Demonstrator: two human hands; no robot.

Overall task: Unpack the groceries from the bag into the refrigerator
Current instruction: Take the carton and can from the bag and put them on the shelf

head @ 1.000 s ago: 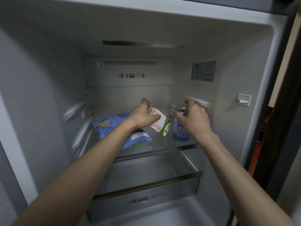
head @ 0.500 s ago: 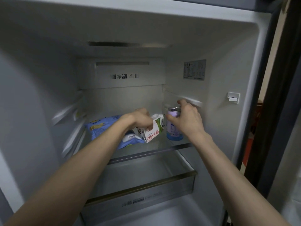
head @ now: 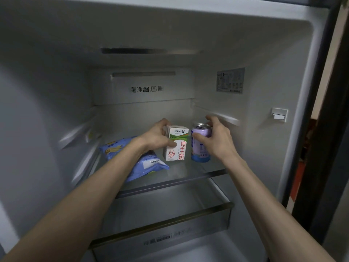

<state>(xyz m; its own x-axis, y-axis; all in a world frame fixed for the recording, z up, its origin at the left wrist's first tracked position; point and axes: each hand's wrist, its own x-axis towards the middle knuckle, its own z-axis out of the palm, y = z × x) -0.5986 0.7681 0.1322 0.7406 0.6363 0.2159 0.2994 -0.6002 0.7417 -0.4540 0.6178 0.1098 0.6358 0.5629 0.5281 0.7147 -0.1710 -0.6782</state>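
On the glass shelf (head: 188,178), the upright carton (head: 176,146) is gripped by the left hand (head: 154,138) and the can (head: 200,146) by the right hand (head: 217,140); either could be toppled if released carelessly.

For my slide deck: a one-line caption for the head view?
Left hand stands milk carton upright beside purple can held by right hand.

I see dim, flat grey light with soft shadows, motion blur at left, and wide-angle bending at the edges.
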